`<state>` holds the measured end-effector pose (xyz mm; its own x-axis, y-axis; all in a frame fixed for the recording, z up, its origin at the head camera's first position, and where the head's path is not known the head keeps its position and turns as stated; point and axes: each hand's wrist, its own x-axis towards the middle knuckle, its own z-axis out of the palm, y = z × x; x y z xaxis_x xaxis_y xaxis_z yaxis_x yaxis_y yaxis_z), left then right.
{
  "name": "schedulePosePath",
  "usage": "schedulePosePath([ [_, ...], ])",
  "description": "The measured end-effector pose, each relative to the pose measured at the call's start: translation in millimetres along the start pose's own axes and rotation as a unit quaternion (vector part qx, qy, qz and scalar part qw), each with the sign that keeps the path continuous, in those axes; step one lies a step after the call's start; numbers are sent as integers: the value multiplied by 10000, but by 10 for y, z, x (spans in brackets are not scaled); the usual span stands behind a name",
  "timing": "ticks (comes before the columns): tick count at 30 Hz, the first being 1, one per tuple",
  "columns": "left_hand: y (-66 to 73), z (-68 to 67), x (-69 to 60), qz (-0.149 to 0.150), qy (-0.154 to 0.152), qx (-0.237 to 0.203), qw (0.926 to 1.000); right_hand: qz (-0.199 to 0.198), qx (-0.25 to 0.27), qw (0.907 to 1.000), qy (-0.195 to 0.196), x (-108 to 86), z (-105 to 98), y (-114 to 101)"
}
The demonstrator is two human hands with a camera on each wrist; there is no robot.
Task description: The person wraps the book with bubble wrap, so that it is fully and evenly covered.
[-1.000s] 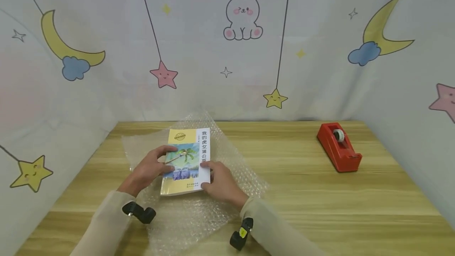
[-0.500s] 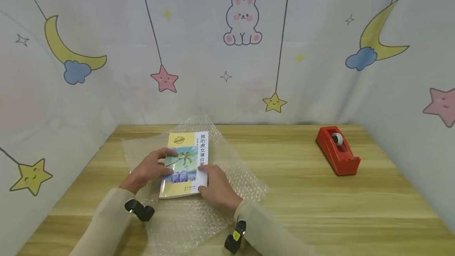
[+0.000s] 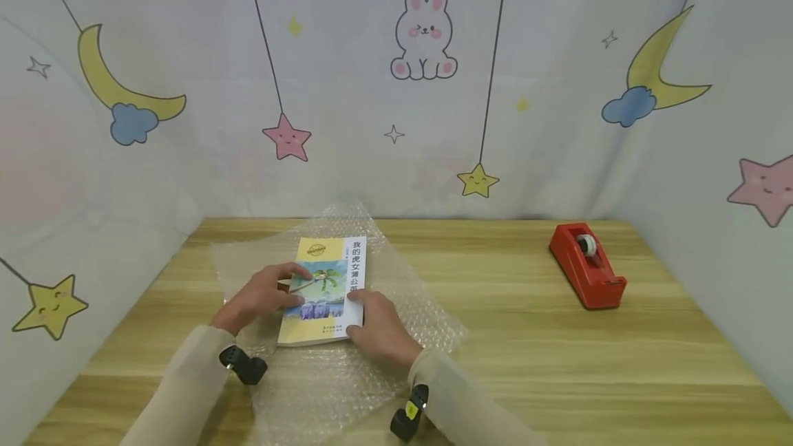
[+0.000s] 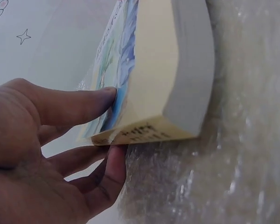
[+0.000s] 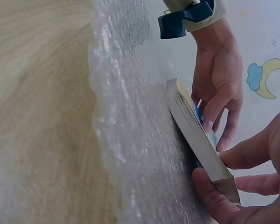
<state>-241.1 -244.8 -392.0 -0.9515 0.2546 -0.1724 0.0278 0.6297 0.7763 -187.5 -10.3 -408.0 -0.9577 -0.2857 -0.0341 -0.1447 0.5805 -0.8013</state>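
Face up over the middle of the bubble wrap [image 3: 322,384], a book [image 3: 325,291] is held. One side of the book is pinched by the left hand [image 3: 260,294], thumb on the cover; the opposite side is pinched by the right hand [image 3: 384,325]. Well to the right of the bubble wrap, a red tape dispenser [image 3: 585,274] is seen on the wooden table [image 3: 557,377].

Pale walls [image 3: 347,95] — seemingly fabric — printed moons [image 3: 102,71] and stars [image 3: 286,137], wood-grain tabletop [image 3: 526,363], soft light
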Motion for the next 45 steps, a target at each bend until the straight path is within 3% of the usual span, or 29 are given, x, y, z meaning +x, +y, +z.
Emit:
schedulePosePath([
  [8, 39, -22, 25, -25, 57, 650, 9979, 181, -116, 9998, -19, 26, -11, -12],
  [12, 70, -19, 18, 54, 130, 1109, 9937, 201, -316, 9993, -51, 26, -14, -12],
  [21, 73, 5, 31, 271, 275, 1705, 9846, 146, -473, 9987, -83, 48, -22, -25],
  [31, 94, 2, 5, 322, 63, 1909, 9811, 63, -763, 9970, -135, 51, -31, -18],
  [45, 32, 54, 4, 296, 297, 1700, 9846, -156, -1236, 9916, -361, 55, -91, 11],
])
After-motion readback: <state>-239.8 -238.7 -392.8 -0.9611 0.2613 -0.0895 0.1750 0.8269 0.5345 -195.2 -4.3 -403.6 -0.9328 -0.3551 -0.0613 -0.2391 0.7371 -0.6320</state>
